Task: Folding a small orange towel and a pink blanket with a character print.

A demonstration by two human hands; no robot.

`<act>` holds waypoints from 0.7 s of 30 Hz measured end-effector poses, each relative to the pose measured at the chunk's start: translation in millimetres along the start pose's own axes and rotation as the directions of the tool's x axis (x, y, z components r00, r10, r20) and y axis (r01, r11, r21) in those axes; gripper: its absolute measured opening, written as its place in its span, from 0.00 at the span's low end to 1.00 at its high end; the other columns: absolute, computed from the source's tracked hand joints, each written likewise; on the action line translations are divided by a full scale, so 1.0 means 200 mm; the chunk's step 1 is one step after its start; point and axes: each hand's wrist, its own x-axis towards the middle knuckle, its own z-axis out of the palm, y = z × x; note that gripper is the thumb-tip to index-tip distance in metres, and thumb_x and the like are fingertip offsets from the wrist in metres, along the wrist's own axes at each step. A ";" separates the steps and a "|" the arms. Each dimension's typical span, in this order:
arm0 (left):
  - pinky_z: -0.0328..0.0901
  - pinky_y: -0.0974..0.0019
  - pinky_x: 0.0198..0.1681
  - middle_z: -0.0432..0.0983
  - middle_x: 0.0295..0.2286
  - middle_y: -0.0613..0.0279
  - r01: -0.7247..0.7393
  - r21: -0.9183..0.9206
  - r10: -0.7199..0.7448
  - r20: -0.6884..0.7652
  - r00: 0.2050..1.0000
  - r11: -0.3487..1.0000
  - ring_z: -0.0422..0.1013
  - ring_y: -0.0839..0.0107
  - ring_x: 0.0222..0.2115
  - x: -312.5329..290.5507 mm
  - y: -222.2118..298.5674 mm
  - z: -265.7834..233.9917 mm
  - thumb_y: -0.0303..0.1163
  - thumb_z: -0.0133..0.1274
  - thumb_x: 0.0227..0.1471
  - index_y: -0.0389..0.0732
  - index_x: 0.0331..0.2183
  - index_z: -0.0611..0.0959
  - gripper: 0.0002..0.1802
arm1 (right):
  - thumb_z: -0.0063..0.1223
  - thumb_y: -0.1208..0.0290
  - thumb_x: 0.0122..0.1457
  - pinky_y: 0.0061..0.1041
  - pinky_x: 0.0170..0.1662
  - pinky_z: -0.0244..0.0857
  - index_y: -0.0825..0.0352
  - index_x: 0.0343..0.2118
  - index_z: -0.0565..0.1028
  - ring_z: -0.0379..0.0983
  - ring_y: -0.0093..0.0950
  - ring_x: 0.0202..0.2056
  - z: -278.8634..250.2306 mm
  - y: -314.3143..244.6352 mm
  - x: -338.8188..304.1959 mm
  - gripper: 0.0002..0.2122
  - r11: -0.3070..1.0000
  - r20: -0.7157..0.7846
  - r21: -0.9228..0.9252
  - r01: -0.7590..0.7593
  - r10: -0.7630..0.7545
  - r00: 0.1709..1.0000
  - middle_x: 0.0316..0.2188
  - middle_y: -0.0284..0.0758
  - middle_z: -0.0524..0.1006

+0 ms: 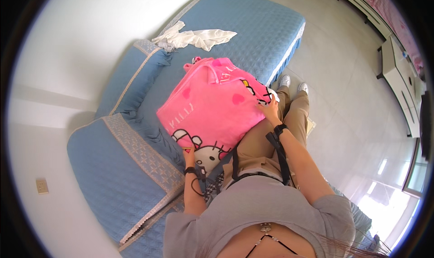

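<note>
A pink blanket [212, 102], printed with cartoon cat faces, hearts and letters, lies partly folded over the sofa seat and against my lap. At its near left corner my left hand [189, 155] grips the edge, the fingers partly covered by the fabric. My right hand [270, 110] holds the right edge beside a printed cat face, above my thigh. Toward its far end the blanket is bunched, with one layer turned back. Both wrists wear black bands.
I sit on a sofa [253, 14] with a blue quilted cover and lace trim. A crumpled white cloth [199, 38] lies on its far seat. White cabinets [398, 72] stand across the tiled floor at right. A socket [42, 186] is on the left wall.
</note>
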 end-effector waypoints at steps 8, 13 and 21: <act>0.63 0.61 0.43 0.69 0.39 0.45 0.341 0.021 -0.330 0.318 0.889 0.940 0.69 0.58 0.37 -0.02 0.08 -0.12 0.48 0.59 0.39 0.35 0.48 0.65 0.39 | 0.70 0.57 0.25 0.32 0.50 0.58 0.68 0.57 0.43 0.57 0.44 0.51 0.00 -0.04 0.09 0.56 0.908 0.210 0.188 -0.374 0.335 0.918 0.50 0.54 0.56; 0.59 0.64 0.45 0.65 0.43 0.44 -0.119 0.362 0.199 -0.191 0.961 0.925 0.65 0.61 0.41 -0.14 -0.05 -0.11 0.42 0.60 0.38 0.28 0.48 0.64 0.39 | 0.70 0.56 0.26 0.34 0.53 0.53 0.64 0.58 0.39 0.57 0.42 0.52 0.09 -0.19 0.10 0.58 0.945 -0.054 -0.176 -0.275 0.270 0.961 0.53 0.52 0.55; 0.63 0.64 0.43 0.69 0.42 0.46 -0.776 0.443 0.553 0.544 0.631 0.449 0.67 0.57 0.42 -0.45 0.23 -0.15 0.20 0.57 0.33 0.37 0.49 0.65 0.36 | 0.61 0.73 0.37 0.18 0.24 0.63 0.73 0.33 0.72 0.71 0.20 0.22 -0.09 -0.27 0.23 0.17 0.945 0.502 0.328 -0.003 -0.172 0.847 0.20 0.33 0.76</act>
